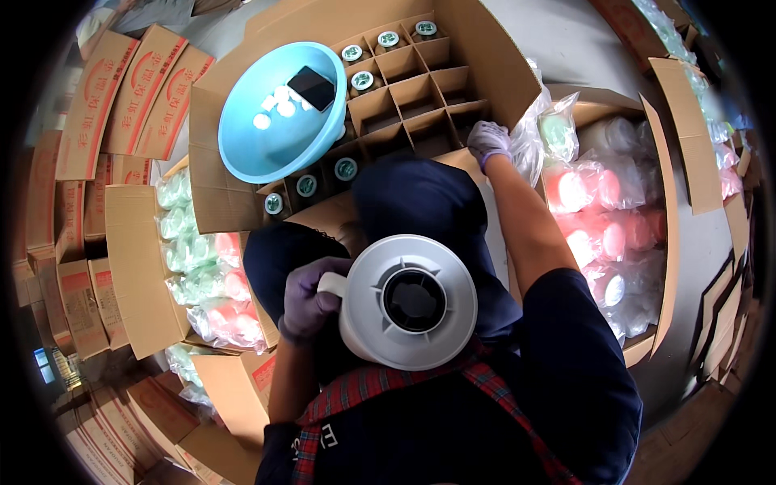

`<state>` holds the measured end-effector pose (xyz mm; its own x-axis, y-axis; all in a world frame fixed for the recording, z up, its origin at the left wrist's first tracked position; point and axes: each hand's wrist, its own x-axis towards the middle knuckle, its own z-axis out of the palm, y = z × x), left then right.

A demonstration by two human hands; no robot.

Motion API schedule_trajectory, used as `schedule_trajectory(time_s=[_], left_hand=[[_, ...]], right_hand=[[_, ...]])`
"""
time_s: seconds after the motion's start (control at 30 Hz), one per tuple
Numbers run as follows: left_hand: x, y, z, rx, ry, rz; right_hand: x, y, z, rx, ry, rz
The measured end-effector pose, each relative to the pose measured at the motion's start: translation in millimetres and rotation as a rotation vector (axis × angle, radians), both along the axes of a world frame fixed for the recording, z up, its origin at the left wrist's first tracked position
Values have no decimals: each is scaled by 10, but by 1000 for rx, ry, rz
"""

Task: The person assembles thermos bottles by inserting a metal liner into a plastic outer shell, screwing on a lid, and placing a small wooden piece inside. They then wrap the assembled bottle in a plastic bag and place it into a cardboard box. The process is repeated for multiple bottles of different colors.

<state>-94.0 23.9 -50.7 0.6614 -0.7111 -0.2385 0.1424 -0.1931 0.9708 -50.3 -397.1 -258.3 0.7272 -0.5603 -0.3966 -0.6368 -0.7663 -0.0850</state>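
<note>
My left hand (310, 297), in a purple glove, is closed around the handle of a white jug (364, 323) held over my lap. The jug's round grey end, with ribs around a dark centre, faces up. My right hand (490, 141), also gloved, reaches forward with its fingers curled at the near right corner of a divided carton (234, 206). Several containers with green-patterned round tops (346, 168) stand in some of its cells. A light-blue basin (242, 153) rests over the carton's left side, holding several small white pieces (285, 108) and a black phone (312, 87).
On the right, an open box (667, 267) holds pink, green and clear items in plastic bags (602, 182). Another open box (137, 267) with bagged green and pink items stands on the left. Stacked cartons (97, 105) line the far left. Flattened cardboard (719, 315) lies at the right.
</note>
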Motion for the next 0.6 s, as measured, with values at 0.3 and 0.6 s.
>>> schedule_trajectory(time_s=[0.3,0.6], left_hand=[[371,-518,-322,-50,234,-491],[180,-870,-292,-119,252,-750]], right_hand=[[-1918,914,2809,502,-1098,1088],[-2220,1325,3225,240,-1027,1404]])
